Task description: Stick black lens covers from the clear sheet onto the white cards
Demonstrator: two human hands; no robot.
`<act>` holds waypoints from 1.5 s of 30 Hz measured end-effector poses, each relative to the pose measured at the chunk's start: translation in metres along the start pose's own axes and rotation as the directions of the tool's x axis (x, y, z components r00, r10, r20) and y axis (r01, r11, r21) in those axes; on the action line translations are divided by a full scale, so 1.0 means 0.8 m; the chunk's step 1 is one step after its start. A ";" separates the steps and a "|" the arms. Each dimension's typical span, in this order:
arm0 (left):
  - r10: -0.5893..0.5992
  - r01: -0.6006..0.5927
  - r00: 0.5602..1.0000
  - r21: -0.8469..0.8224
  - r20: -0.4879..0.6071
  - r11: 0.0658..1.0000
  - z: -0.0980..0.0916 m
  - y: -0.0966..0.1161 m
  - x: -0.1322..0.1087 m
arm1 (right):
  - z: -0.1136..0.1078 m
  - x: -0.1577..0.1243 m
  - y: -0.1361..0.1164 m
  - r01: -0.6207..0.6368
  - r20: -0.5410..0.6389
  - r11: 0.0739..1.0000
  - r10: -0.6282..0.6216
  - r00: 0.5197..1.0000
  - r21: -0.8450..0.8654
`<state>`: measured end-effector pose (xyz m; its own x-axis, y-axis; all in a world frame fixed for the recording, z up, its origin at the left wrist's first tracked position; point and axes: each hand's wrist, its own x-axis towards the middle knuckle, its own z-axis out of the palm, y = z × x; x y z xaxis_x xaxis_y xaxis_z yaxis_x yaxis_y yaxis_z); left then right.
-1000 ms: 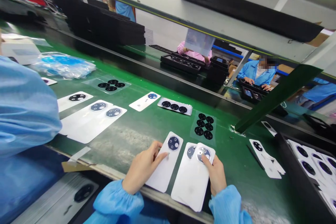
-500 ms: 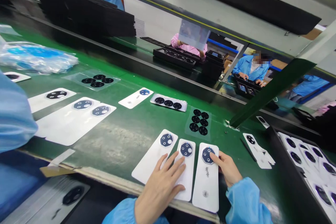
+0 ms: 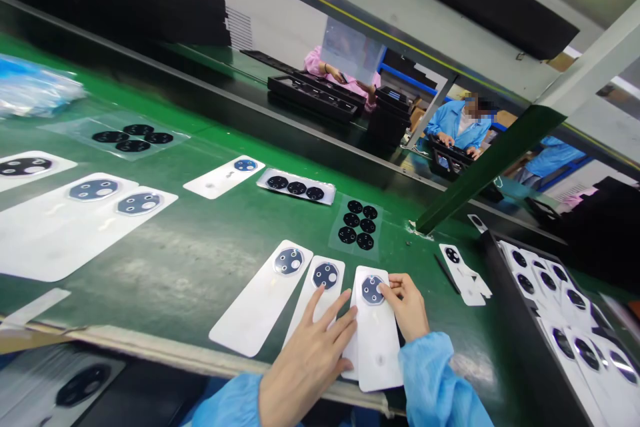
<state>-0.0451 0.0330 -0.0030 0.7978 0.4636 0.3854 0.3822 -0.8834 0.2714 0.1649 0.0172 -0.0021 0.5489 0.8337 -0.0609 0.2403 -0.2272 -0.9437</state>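
Note:
My left hand (image 3: 315, 353) lies flat with fingers spread over a white phone back cover (image 3: 305, 310), its index fingertip just below the dark camera disc (image 3: 325, 275). With thumb and fingers, my right hand (image 3: 411, 310) pinches the upper right edge of another white phone back cover (image 3: 377, 340), the thumb on its camera disc (image 3: 372, 289). A strip of white shows along that cover's left edge, partly hidden by my left fingers. To the left, a third white cover (image 3: 260, 300) lies flat on the green table (image 3: 175, 253), untouched.
More covers lie at left (image 3: 75, 233) and behind (image 3: 220, 180). Clear sheets (image 3: 356, 223) carry black discs. A black tray (image 3: 515, 320) holds several covers at right. A green post (image 3: 490, 173) rises behind. Co-workers sit across the bench.
The view has swung right. My right thumb has slid on the camera disc, and its cover sits more upright. My left hand stays spread, now closer to the right-hand cover.

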 end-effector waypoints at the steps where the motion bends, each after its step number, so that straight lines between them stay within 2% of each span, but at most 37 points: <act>1: -0.007 0.007 1.000 0.008 -0.008 1.000 0.003 0.000 -0.001 | -0.001 -0.002 -0.001 0.012 0.012 1.000 -0.012 1.000 -0.013; 6: -0.025 0.025 1.000 0.052 0.003 0.998 0.012 0.000 -0.004 | -0.016 -0.016 -0.005 0.042 0.090 0.999 -0.040 0.995 -0.018; 10: -0.036 0.034 0.998 0.053 0.042 0.998 0.005 0.000 0.000 | -0.047 -0.013 0.004 0.055 0.050 0.998 -0.053 0.997 -0.034; 14: -0.021 0.010 0.992 0.086 0.125 0.996 -0.008 0.000 0.017 | -0.077 -0.006 0.021 0.090 0.007 0.981 -0.090 0.996 -0.171; 17: 0.002 -0.017 0.994 0.132 0.113 0.991 -0.008 0.001 0.041 | -0.087 -0.008 0.027 0.157 -0.014 0.925 -0.172 0.985 -0.346; 19: 0.024 -0.032 0.998 0.143 0.053 0.989 0.000 0.000 0.056 | -0.089 -0.012 0.026 0.228 0.001 0.860 -0.256 0.967 -0.457; 22: 0.046 -0.046 0.999 0.136 -0.001 0.990 0.014 -0.003 0.071 | -0.088 -0.014 0.022 0.387 0.122 0.746 -0.386 0.914 -0.542; 25: 0.047 -0.048 0.999 0.144 0.004 0.988 0.022 -0.005 0.074 | -0.085 -0.009 0.025 0.537 0.262 0.636 -0.479 0.838 -0.554; 29: 0.060 -0.060 0.998 0.188 0.007 0.980 0.025 -0.006 0.074 | -0.084 -0.002 0.032 0.623 0.339 0.527 -0.539 0.771 -0.578; 36: 0.009 -0.015 0.999 0.166 0.033 0.986 0.032 -0.010 0.074 | -0.081 -0.002 0.030 0.645 0.381 0.458 -0.544 0.748 -0.612; 40: 0.024 -0.038 0.997 0.192 0.076 0.981 0.034 -0.012 0.074 | -0.079 0.000 0.029 0.658 0.404 0.416 -0.549 0.732 -0.628; 45: 0.008 -0.035 0.994 0.257 0.107 0.966 0.040 -0.012 0.069 | -0.076 0.002 0.035 0.645 0.409 0.384 -0.536 0.738 -0.660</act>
<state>0.0099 0.0650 -0.0128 0.8461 0.4467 0.2909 0.4608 -0.8872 0.0223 0.2210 -0.0186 -0.0092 -0.0514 0.9432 0.3282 0.9752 0.1183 -0.1870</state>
